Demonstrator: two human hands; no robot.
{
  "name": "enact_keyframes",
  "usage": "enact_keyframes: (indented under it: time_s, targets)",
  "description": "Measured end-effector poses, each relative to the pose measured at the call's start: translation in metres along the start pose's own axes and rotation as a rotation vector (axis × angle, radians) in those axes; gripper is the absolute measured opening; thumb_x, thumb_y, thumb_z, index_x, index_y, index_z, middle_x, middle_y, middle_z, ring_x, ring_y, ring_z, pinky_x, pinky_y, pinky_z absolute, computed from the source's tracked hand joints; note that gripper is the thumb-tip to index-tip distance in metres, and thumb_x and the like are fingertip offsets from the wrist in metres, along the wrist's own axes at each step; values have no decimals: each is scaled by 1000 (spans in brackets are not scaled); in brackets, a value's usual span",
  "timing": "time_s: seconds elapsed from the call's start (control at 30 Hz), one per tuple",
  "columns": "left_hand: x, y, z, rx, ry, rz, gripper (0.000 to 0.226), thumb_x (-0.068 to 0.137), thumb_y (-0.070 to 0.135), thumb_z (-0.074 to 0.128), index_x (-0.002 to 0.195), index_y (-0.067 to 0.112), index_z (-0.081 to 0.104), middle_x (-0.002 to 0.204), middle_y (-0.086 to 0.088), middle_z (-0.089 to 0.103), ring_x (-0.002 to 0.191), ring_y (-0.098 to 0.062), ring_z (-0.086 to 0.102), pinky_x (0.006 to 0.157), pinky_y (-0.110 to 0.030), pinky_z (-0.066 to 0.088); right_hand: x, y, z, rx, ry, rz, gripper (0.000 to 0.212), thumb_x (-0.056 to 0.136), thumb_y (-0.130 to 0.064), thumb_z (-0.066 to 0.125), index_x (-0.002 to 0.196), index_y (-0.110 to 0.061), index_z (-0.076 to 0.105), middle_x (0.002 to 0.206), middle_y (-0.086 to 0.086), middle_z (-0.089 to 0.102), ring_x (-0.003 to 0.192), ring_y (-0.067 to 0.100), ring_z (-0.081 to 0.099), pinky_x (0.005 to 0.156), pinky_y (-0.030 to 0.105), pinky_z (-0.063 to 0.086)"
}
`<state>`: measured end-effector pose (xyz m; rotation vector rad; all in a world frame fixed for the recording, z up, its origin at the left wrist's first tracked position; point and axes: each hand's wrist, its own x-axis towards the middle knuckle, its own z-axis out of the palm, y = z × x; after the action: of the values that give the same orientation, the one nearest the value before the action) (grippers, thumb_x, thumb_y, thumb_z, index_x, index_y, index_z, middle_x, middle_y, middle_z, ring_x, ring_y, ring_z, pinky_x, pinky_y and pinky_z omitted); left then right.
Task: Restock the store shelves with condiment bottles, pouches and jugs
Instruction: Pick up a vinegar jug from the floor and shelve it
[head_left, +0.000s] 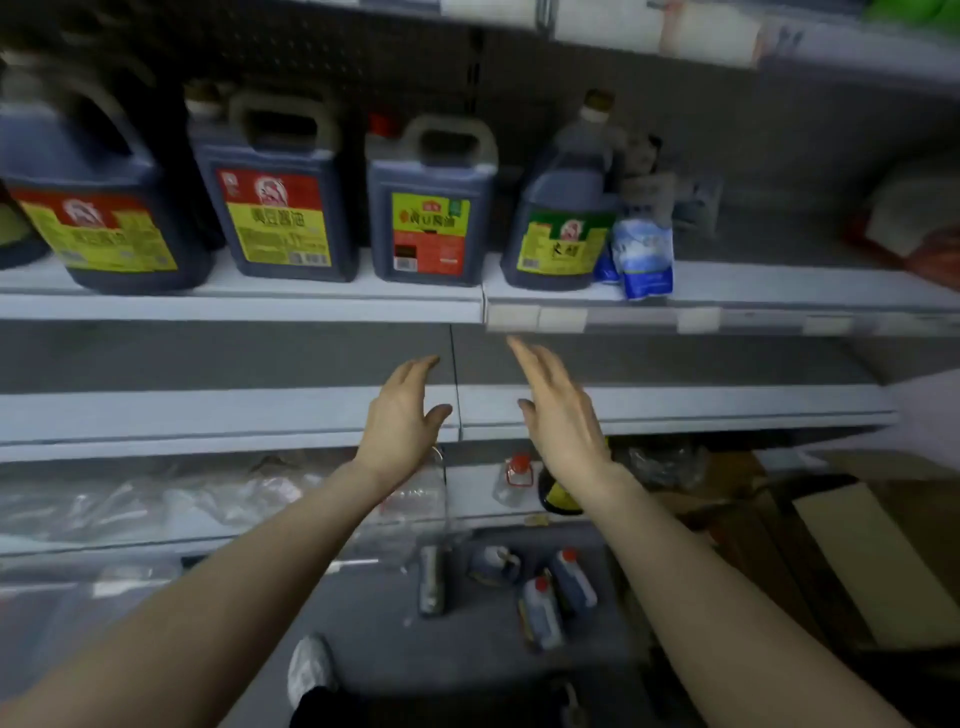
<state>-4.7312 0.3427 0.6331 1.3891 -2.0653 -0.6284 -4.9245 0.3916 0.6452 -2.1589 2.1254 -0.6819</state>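
Both of my hands are empty. My left hand (400, 415) and right hand (558, 410) hang just below the front lip of the long pale grey metal shelf (311, 299), fingers loosely spread, palms turned toward each other with a gap between them.

On that shelf stand four dark plastic jugs with handles. The right-most one is a dark jug with a green and yellow label (563, 223), and the blue and white soft pouches (644, 254) lean against its right side, close to the shelf's front edge.

The stock I judge is left to put up lies far below the shelf, on the grey floor: small dark bottles with red caps (543, 613) and one dark bottle lying on its side (431, 582).

The pouches worry me most. They only lean, so a knock to the green-labelled jug as I lift something in beside it could slide them off the lip. The floor bottles are loose and near my grey shoe (311, 670), so a careless step could kick or roll one. The view is blurred, so I cannot tell how firmly any cap sits.
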Motion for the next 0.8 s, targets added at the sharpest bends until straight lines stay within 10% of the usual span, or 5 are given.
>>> enact_keyframes:
  time_s: [0.33, 0.53, 0.8]
  targets:
    - [-110, 36, 156, -58, -422, -2, 55, 86, 10, 73, 138, 8, 55, 136, -14, 58, 124, -31, 56, 103, -31, 38, -177, 106, 17, 65, -55, 282, 69, 88, 4, 66, 151, -12, 42, 147, 15, 50, 129, 19, 38, 101, 25, 29]
    - [-145, 14, 246, -10, -679, -9, 54, 90, 15, 70, 140, 10, 52, 139, -11, 57, 128, -29, 54, 105, -33, 40, -266, 145, 82, 162, -78, 569, 67, 81, 7, 76, 143, -4, 52, 138, 19, 59, 122, 35, 60, 105, 11, 25]
    - [-201, -55, 393, 7, -960, -53, 56, 93, 18, 68, 144, 16, 46, 145, -4, 50, 132, -23, 48, 106, -27, 34, -379, 216, 200, 313, -245, 919, 51, 90, 6, 66, 138, -5, 57, 133, 17, 61, 120, 32, 61, 95, 34, 48]
